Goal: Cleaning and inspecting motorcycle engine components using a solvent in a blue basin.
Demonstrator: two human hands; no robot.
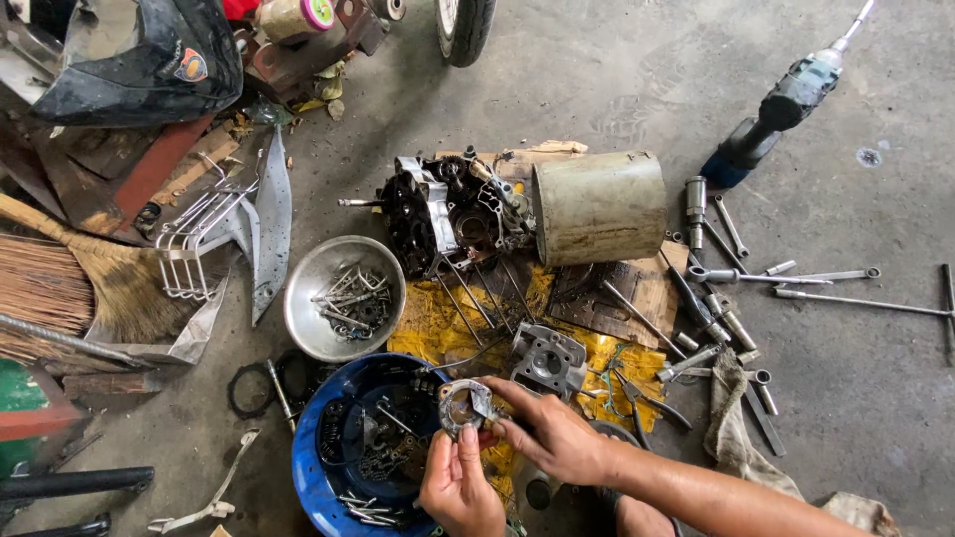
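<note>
Both my hands hold a small round metal engine part (464,405) with cut-outs, just above the right rim of a blue basin (306,467). My left hand (460,487) grips it from below with the thumb on its face. From the right, my right hand (549,430) pinches its edge with the fingertips. A grey cylinder head (548,358) lies just beyond on a yellow cloth (430,328). Farther back sits a dark motorcycle engine case (448,211) with long studs sticking out.
A steel bowl (310,298) holds bolts. A dented metal can (599,206) lies beside the engine. Wrenches, sockets and a T-handle (863,300) are scattered to the right, with a cordless drill (786,102) behind them. A broom (70,283), body panels and a tyre (463,25) stand left and back.
</note>
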